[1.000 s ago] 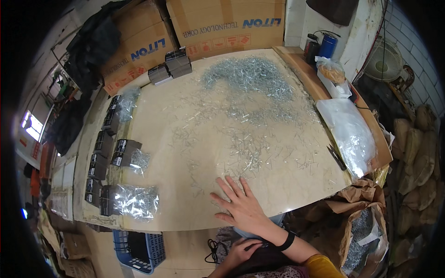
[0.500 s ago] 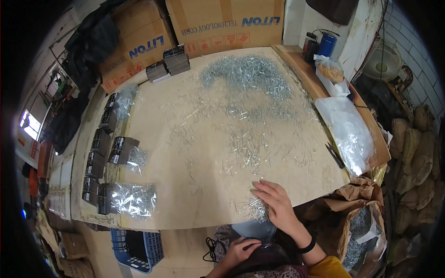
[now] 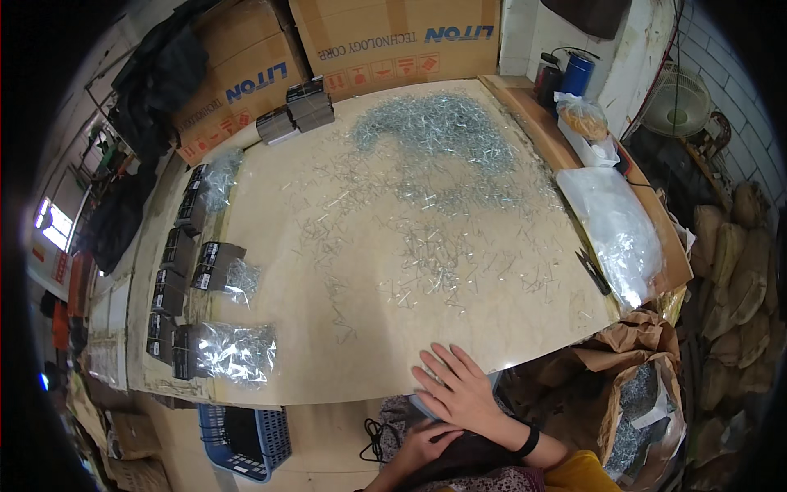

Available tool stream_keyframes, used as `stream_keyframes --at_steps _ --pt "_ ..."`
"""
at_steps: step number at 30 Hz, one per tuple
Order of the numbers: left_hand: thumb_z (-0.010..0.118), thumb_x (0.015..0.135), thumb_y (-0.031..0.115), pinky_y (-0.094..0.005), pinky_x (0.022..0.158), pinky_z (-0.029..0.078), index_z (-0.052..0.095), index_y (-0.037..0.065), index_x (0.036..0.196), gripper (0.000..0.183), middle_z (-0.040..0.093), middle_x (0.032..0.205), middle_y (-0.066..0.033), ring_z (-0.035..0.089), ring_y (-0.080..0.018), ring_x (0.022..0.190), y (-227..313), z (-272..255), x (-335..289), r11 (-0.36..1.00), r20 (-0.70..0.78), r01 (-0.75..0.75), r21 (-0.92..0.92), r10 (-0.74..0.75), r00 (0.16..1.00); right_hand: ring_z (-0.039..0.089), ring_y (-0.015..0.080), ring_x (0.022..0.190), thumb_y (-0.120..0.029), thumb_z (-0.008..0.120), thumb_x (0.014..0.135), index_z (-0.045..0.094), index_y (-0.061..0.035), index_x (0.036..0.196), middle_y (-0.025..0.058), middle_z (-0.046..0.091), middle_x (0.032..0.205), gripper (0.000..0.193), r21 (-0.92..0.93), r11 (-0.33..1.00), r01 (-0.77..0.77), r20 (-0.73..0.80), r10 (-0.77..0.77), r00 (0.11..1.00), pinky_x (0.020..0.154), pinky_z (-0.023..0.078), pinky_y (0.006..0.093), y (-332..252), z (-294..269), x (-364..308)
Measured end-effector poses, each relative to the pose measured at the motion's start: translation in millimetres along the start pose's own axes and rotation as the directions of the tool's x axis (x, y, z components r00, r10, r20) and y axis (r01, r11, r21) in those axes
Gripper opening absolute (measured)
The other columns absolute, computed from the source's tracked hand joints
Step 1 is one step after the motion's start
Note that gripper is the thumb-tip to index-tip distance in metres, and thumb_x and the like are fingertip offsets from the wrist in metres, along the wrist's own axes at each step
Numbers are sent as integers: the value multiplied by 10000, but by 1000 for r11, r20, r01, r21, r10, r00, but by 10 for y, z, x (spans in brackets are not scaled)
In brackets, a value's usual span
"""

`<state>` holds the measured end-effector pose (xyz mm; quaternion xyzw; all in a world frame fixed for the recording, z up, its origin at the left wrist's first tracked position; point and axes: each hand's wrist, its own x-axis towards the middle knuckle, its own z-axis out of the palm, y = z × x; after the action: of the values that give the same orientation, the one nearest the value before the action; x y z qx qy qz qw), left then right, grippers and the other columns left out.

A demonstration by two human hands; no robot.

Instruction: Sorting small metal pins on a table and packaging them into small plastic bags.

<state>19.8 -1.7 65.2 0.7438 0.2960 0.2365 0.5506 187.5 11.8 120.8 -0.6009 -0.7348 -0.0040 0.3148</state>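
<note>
- Right hand's (image 3: 461, 392) grip was open, fingers spread at the near edge of the surface (image 3: 311, 369)
- Left hand (image 3: 422, 447) was lower down, curled; couldn't tell if its grip held anything
- Metal pins (image 3: 443, 131) lay loose, thickest at the far side
- Paper sack (image 3: 635, 336) had similar pins inside
- Blue basket (image 3: 280, 443) held something black
</note>
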Motion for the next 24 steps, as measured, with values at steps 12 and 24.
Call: stream_keyframes --at_steps 12,24 --pt "735 832 107 -326 769 511 759 87 981 152 741 967 -41 624 -221 818 21 -24 -9 990 98 114 79 -122 988 538 282 851 22 651 705 710 -86 882 79 577 892 216 247 926 -284 -298 352 888 806 380 404 262 -158 -953" --pt "722 858 146 -298 798 488 763 94 975 135 741 966 -35 613 -202 791 -95 -29 -22 965 214 260 24 -259 942 566 285 919 -73 683 872 691 -125 1125 116 574 993 258 409 726 -553 474 350 808 833 430 416 251 -317 -1190"
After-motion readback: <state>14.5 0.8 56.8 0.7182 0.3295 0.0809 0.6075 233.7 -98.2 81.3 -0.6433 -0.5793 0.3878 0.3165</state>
